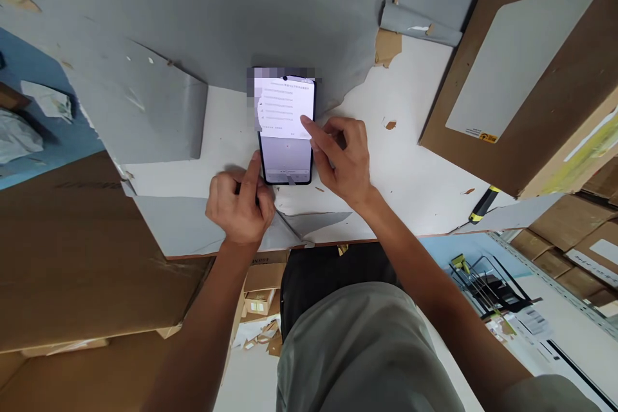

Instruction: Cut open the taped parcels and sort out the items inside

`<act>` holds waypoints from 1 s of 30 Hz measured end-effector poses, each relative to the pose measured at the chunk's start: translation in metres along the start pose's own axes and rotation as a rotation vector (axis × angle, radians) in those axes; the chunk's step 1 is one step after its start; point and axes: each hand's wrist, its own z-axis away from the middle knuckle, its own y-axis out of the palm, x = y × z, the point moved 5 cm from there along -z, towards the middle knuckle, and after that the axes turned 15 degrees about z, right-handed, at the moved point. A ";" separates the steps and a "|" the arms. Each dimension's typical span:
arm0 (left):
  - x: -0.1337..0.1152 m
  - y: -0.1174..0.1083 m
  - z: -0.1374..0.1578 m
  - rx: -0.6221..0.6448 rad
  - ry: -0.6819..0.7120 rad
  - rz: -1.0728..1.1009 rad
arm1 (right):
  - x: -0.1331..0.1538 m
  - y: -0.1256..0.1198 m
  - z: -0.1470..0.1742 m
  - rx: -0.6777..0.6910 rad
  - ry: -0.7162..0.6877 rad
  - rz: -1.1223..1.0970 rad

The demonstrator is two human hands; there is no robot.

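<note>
A smartphone [288, 154] lies on the worktable with its screen lit, showing a pale panel with lines of text too small to read. My right hand [346, 158] is over its right side, index finger stretched onto the screen and thumb by the right edge; the other fingers are bent. Beside the phone's lower left corner rests my left hand [241, 201]. Its index finger points along the left edge, while the remaining fingers are curled in with nothing visible inside them. Part of the phone's upper left is blurred out.
A large cardboard box [463, 161] with a white label stands at the right of the table. Near the front edge lies a black and yellow cutter [483, 205]. Torn grey covering [164, 103] curls up on the tabletop. A big carton [87, 238] adjoins the left side.
</note>
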 end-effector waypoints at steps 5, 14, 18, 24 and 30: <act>0.003 0.001 -0.001 0.009 -0.070 0.024 | -0.001 0.002 0.001 0.018 -0.004 -0.003; 0.001 0.001 -0.003 0.047 -0.100 0.060 | 0.000 -0.001 -0.002 0.004 0.023 0.003; 0.001 0.002 -0.003 0.050 -0.090 0.051 | 0.001 -0.003 -0.002 -0.022 0.002 0.023; -0.001 0.001 -0.004 0.034 -0.058 0.017 | 0.004 -0.011 -0.011 -0.075 0.006 0.109; 0.001 0.001 -0.002 0.014 -0.045 0.012 | 0.006 -0.015 -0.021 -0.079 0.036 0.104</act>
